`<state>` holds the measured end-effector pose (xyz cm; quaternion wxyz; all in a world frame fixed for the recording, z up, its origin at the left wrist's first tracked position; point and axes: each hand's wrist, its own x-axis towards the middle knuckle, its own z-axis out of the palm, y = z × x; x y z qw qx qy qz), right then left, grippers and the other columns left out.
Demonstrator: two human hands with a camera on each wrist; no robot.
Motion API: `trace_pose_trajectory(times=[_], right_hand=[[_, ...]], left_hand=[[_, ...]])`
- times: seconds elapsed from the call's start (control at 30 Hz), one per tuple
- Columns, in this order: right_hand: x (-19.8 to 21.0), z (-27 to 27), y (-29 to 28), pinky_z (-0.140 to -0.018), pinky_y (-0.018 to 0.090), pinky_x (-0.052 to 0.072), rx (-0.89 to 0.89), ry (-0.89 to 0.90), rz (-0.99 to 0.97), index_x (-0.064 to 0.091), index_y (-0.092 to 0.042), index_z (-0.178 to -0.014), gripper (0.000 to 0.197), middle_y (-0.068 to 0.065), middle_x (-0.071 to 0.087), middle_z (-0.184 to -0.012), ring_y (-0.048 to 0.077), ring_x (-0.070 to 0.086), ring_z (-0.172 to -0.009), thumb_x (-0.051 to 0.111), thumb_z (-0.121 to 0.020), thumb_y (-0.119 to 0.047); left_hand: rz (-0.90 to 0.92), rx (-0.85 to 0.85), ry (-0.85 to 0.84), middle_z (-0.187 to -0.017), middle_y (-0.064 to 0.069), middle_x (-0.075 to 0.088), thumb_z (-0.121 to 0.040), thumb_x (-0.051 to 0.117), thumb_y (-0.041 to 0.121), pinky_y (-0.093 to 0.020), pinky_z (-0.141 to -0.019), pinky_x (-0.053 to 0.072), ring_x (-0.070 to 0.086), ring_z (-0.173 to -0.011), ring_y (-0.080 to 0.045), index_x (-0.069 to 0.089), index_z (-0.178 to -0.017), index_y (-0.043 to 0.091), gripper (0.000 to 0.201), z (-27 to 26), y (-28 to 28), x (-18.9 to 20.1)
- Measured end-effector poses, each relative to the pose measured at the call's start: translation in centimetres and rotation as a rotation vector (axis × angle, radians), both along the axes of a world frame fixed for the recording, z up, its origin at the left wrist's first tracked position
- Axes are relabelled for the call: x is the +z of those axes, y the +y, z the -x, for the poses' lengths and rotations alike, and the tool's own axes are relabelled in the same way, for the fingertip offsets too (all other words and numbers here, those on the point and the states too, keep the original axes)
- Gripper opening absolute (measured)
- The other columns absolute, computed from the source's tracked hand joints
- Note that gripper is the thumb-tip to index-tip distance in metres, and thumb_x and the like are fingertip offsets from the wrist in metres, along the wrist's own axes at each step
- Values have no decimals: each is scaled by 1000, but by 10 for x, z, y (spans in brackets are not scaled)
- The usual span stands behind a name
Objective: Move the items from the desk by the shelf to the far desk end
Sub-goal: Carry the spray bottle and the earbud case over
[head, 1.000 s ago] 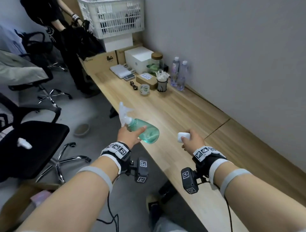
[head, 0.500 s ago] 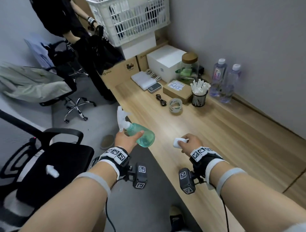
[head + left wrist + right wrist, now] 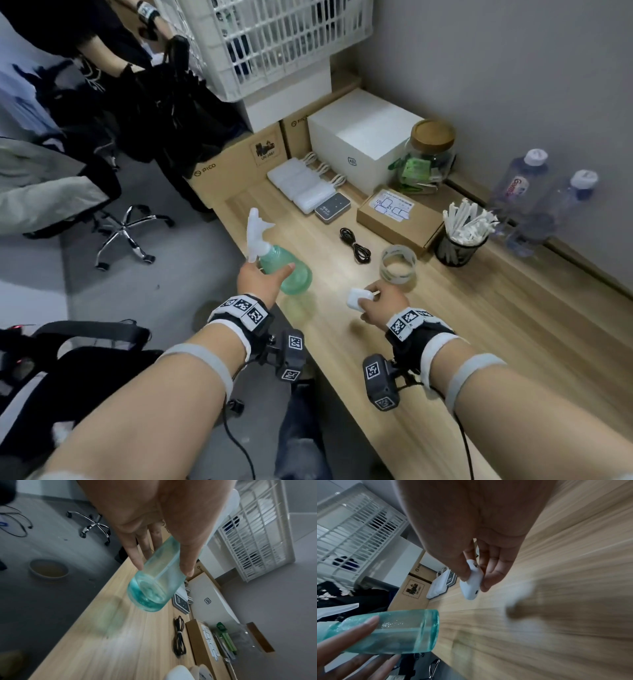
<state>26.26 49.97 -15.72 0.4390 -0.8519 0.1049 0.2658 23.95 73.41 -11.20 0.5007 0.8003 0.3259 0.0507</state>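
- Two items are in hand above the desk (image 3: pixel 479 329): a spray bottle (image 3: pixel 291 270) in the left hand (image 3: pixel 260 282) and a small white charger (image 3: pixel 356 298) in the right hand (image 3: pixel 383 301).
- Bottle: clear teal plastic, about a third full of liquid by the look of the left wrist view, so probably light but with weight that sloshes toward its base. The smooth wall could slip; the body just under the white trigger head (image 3: pixel 257 233) seems the surest place to grip.
- Left hand: thumb lies along one side of the bottle and the fingers (image 3: pixel 137 555) run along the other, wrapped loosely round the body. The bottle tilts, head up and away, base toward the desk and clear of it, over the desk's near edge.
- Charger: a rigid, rounded white block with metal prongs, likely light and tough; its glossy shell is the only slip risk. A pinch across the flat faces suits it.
- Right hand: palm down, thumb and fingertips (image 3: pixel 488 584) pinching the charger's sides, held just above the wood beside the tape roll (image 3: pixel 399 263).
- Both forearms reach forward side by side, wrists level, hands near each other and short of the clutter by the boxes (image 3: pixel 363 150).
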Motion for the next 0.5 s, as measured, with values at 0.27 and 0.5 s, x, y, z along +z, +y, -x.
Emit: trace_pose_trajectory(times=[0.27,0.5], right_hand=[[-44,-92,102,-85,41,57,-31,129,176,58,-29,-93,17,6,70,-98,29,69,-89,67,-78,-30],[-68,-147,177,-81,46,58,-185,134,144,54,-31,-92,17,4,68,-101,31,70,-85,62,-77,-32]], left_hand=[[-132,-128,48,-116,-13,57,-76,84,27,-30,-87,44,57,-99,-25,59,-124,7,58,-126,99,-55],[-116,-289,147,-110,-5,66,-86,73,37,-30,-86,46,63,-102,-24,60,-123,10,47,-219,156,-74]])
